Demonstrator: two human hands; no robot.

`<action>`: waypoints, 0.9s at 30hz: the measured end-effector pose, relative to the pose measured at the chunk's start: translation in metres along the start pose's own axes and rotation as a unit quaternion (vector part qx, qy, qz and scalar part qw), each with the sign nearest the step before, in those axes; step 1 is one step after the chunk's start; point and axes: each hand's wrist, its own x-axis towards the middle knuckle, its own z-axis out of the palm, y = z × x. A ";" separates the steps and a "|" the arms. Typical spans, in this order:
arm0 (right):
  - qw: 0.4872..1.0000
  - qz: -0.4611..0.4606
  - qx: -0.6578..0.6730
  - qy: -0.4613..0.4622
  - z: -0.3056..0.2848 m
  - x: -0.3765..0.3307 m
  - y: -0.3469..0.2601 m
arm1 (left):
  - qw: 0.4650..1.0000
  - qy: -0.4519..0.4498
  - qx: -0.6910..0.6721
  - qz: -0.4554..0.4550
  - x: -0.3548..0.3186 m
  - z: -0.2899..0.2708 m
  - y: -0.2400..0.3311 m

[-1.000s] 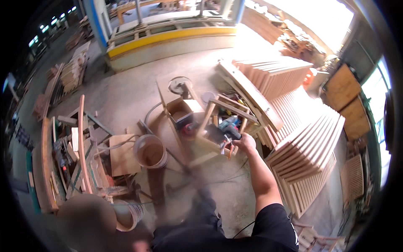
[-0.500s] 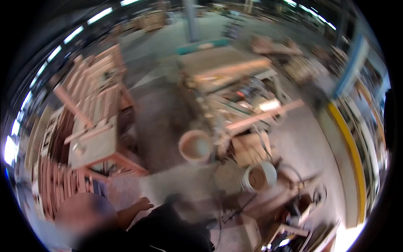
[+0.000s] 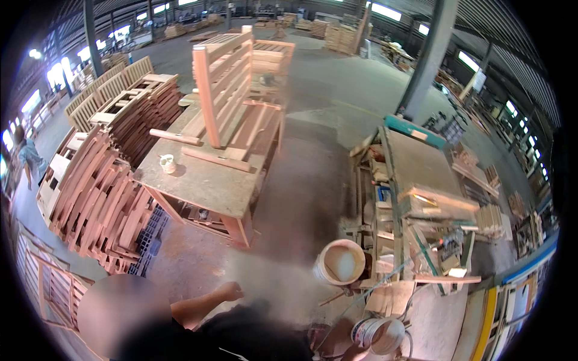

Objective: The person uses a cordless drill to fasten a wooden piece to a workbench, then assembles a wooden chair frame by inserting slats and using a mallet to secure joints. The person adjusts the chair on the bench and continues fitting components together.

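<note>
My left hand is in front of my dark-clothed body at the lower middle, with the bare forearm reaching in from the left. Its fingers look loosely curled, and nothing shows in them. A blurred round patch hides part of that arm. My hand touches nothing; the nearest thing ahead of it is a wooden workbench. On the bench stand a slatted wooden frame, loose wooden bars and a small white pot. My right hand does not show.
Stacked slatted wooden parts stand left of the bench, by a blue pallet. To the right are a large bucket, a white bucket, a cluttered table and a hose. Another person is at far left.
My view has swung left and up, so the bench and buckets sit farther right in it. The left hand stays before my body, slightly farther right in the picture.
</note>
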 end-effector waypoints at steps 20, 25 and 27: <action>0.957 -0.091 0.029 -0.275 0.507 0.365 -0.551 | 0.787 0.229 -0.555 -0.143 0.232 -0.248 0.058; 0.901 -0.103 0.217 -0.361 0.665 0.403 -0.724 | 0.766 0.402 -0.486 -0.123 0.262 -0.347 0.108; 0.868 -0.122 0.252 -0.410 0.709 0.398 -0.805 | 0.744 0.437 -0.478 -0.167 0.276 -0.376 0.117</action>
